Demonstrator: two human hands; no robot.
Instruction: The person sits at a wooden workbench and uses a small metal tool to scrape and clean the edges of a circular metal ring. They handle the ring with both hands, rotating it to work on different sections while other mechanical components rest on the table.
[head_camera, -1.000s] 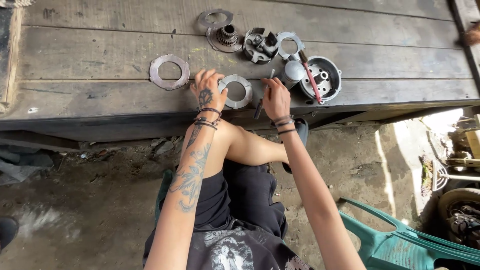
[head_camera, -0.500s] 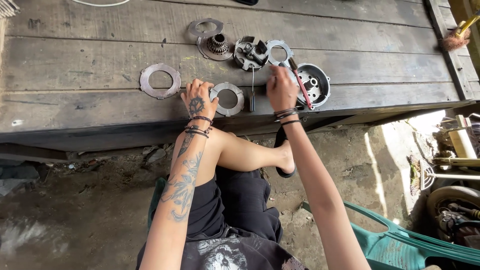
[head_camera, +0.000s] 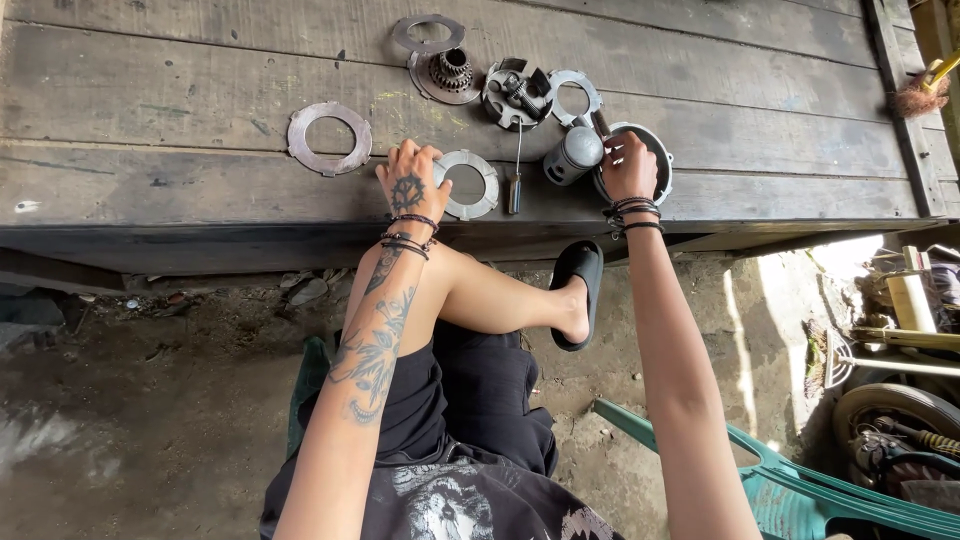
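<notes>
My left hand (head_camera: 408, 183) rests on the wooden platform (head_camera: 180, 110), its thumb and fingers on the left edge of a flat metal ring plate (head_camera: 484, 187). My right hand (head_camera: 628, 164) is over a round metal drum (head_camera: 662, 172), fingers curled around a dark red-handled tool (head_camera: 600, 124) that lies in it. A grey cylinder part (head_camera: 575, 153) stands just left of that hand. Between my hands a thin screwdriver (head_camera: 515, 175) lies loose on the wood.
Another ring plate (head_camera: 329, 138) lies to the left. At the back are a third ring (head_camera: 428, 33), a toothed hub (head_camera: 450, 72), a clutch assembly (head_camera: 515, 92) and a small ring (head_camera: 575, 95). A green plastic chair (head_camera: 800, 480) stands at the lower right.
My right hand set the screwdriver down on the wood and moved right to the drum and the red-handled tool. My left hand stayed at the ring plate.
</notes>
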